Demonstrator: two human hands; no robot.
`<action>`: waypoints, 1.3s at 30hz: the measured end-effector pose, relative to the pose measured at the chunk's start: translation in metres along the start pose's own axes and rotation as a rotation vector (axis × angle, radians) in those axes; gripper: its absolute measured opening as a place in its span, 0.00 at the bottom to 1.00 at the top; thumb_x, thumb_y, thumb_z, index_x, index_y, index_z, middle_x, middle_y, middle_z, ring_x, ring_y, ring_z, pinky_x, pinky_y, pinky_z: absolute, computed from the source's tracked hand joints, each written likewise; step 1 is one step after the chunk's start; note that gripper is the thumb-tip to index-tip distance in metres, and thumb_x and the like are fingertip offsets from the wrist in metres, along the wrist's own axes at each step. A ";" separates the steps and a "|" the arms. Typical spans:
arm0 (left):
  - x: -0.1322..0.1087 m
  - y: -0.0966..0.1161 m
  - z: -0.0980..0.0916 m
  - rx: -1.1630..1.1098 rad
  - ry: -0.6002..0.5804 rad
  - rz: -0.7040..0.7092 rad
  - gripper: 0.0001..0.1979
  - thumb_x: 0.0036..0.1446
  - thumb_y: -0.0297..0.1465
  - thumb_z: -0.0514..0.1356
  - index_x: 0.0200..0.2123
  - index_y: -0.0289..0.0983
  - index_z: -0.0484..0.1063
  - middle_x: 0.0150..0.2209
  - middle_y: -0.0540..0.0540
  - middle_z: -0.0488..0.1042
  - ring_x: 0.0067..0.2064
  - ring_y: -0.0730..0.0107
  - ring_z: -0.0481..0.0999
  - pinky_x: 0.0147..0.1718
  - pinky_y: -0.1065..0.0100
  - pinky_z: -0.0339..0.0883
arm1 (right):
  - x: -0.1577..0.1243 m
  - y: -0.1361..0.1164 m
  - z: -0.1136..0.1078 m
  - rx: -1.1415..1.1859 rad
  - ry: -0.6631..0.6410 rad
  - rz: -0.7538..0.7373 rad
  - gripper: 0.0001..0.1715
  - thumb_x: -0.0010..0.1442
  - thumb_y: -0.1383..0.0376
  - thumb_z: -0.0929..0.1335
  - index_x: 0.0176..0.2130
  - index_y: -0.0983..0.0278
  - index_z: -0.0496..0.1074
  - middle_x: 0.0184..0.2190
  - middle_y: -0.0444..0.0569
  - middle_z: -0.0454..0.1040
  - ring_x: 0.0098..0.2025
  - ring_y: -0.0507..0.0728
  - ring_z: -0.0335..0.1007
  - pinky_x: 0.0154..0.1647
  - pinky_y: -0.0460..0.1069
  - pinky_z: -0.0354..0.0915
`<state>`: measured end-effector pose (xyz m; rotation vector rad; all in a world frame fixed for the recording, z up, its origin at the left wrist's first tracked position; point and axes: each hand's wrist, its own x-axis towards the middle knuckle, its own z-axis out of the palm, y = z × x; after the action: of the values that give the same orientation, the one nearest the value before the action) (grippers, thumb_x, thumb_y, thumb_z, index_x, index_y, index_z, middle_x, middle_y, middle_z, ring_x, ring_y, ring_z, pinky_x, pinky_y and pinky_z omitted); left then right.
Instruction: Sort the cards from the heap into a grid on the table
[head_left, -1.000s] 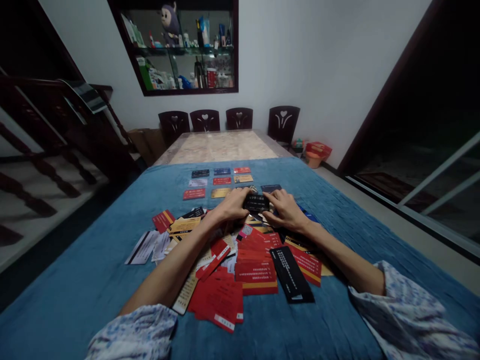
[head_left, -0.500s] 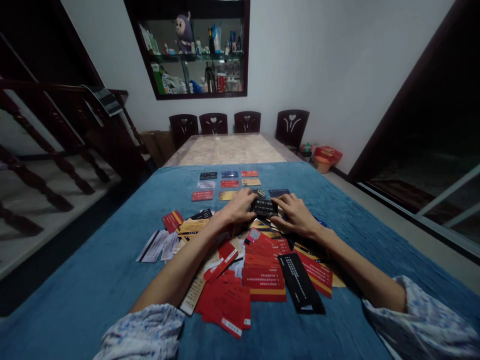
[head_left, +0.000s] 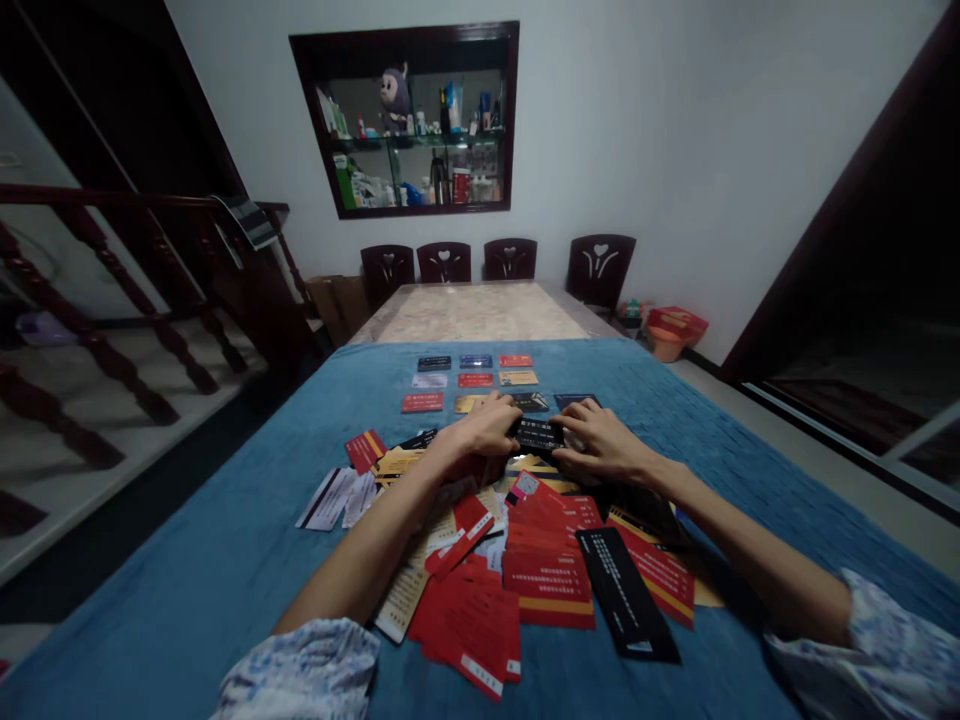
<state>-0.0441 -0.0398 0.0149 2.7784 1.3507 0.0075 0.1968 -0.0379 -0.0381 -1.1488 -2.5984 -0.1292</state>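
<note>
Both my hands hold one black card [head_left: 538, 433] with pale lettering, just above the far edge of a loose heap of cards [head_left: 517, 560]. My left hand [head_left: 484, 428] pinches its left end and my right hand [head_left: 600, 443] pinches its right end. The heap is mostly red cards, with some cream and black ones, lying on a blue cloth [head_left: 225, 560] over the table. Beyond my hands several cards lie in neat rows [head_left: 472, 380], red, blue, black and yellow.
A long black card [head_left: 626, 592] lies at the heap's right side. White striped cards [head_left: 330, 498] lie at its left. Past the cloth the table's marble top [head_left: 472, 312] shows, with dark chairs [head_left: 510, 258] behind it. A stair railing [head_left: 135, 300] runs at left.
My hands stay together on the black card. The view has shifted, so everything sits a little further right and lower in the picture.
</note>
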 end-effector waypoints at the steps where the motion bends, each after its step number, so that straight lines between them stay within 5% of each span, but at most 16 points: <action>1: 0.000 0.000 -0.002 0.006 -0.006 -0.009 0.16 0.55 0.35 0.62 0.46 0.37 0.74 0.52 0.40 0.70 0.56 0.51 0.65 0.51 0.56 0.64 | 0.003 0.000 -0.001 0.001 -0.011 -0.001 0.28 0.62 0.51 0.67 0.56 0.62 0.72 0.48 0.58 0.72 0.49 0.65 0.63 0.43 0.57 0.62; 13: -0.010 -0.023 -0.021 0.065 0.014 -0.063 0.15 0.53 0.29 0.61 0.45 0.37 0.72 0.52 0.37 0.69 0.58 0.46 0.63 0.54 0.46 0.60 | 0.057 -0.001 -0.018 0.041 -0.077 -0.087 0.29 0.61 0.48 0.67 0.56 0.59 0.72 0.49 0.59 0.72 0.49 0.67 0.62 0.43 0.59 0.64; 39: -0.004 -0.148 -0.028 0.114 0.042 -0.376 0.18 0.54 0.28 0.58 0.49 0.35 0.73 0.54 0.34 0.69 0.58 0.43 0.67 0.54 0.44 0.63 | 0.221 -0.035 0.006 -0.112 -0.198 -0.062 0.21 0.59 0.53 0.69 0.48 0.61 0.76 0.51 0.59 0.72 0.55 0.69 0.62 0.44 0.57 0.64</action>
<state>-0.1638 0.0499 0.0358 2.5730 1.9183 -0.0270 0.0290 0.0966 0.0248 -1.1728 -2.8347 -0.1853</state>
